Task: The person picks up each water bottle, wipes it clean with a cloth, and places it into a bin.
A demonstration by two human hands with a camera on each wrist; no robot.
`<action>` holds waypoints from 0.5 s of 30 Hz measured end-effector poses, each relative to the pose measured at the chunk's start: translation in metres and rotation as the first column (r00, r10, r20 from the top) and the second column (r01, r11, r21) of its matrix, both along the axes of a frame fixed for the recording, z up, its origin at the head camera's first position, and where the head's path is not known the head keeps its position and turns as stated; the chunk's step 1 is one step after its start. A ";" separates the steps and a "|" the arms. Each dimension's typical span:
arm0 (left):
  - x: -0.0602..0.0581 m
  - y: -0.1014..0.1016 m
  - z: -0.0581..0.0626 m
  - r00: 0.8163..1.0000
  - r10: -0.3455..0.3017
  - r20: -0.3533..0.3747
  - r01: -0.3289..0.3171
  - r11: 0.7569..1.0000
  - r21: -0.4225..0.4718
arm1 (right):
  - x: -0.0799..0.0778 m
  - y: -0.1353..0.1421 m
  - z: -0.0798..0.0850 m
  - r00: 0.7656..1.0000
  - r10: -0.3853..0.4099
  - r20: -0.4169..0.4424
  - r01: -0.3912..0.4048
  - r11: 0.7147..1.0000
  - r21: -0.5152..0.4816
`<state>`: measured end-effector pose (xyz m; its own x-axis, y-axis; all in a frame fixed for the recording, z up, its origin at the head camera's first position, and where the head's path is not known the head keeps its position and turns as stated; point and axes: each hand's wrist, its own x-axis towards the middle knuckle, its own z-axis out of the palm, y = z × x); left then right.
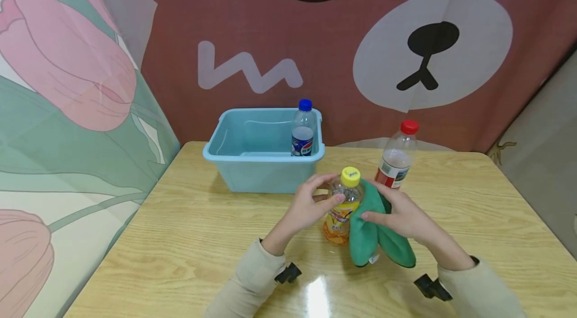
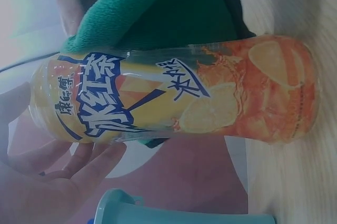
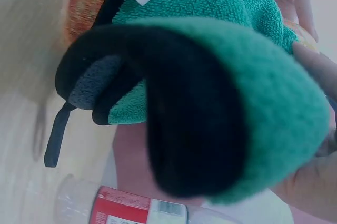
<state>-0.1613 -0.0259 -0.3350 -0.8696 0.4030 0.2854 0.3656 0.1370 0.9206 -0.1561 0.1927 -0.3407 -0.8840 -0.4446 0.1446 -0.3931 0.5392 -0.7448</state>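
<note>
Bright head view, glare on table (image 1: 203, 238), hazy wrist views, near cloth (image 3: 268, 103) blurred

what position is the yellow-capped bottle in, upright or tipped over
The bottle is upright: its yellow cap is on top, its base is down at the table, and the left hand holds its upper part.

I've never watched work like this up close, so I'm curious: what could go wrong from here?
The yellow-capped bottle might tip, as the left hand holds it around its upper part. The red-capped bottle stands close beyond the right hand and could be knocked. The green cloth hangs below that hand and might slip.
</note>
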 end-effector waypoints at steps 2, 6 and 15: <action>0.000 0.000 0.000 1.000 -0.001 0.001 0.001 1.000 0.003 | -0.001 0.000 -0.006 1.000 -0.001 0.000 0.001 1.000 -0.005; 0.000 0.000 0.000 1.000 0.002 0.005 -0.002 1.000 0.008 | -0.003 -0.002 -0.016 1.000 -0.002 0.013 0.003 1.000 -0.021; 0.001 0.000 0.002 1.000 0.001 0.012 -0.001 1.000 0.003 | -0.001 -0.003 -0.029 0.999 -0.039 0.022 0.039 0.999 -0.003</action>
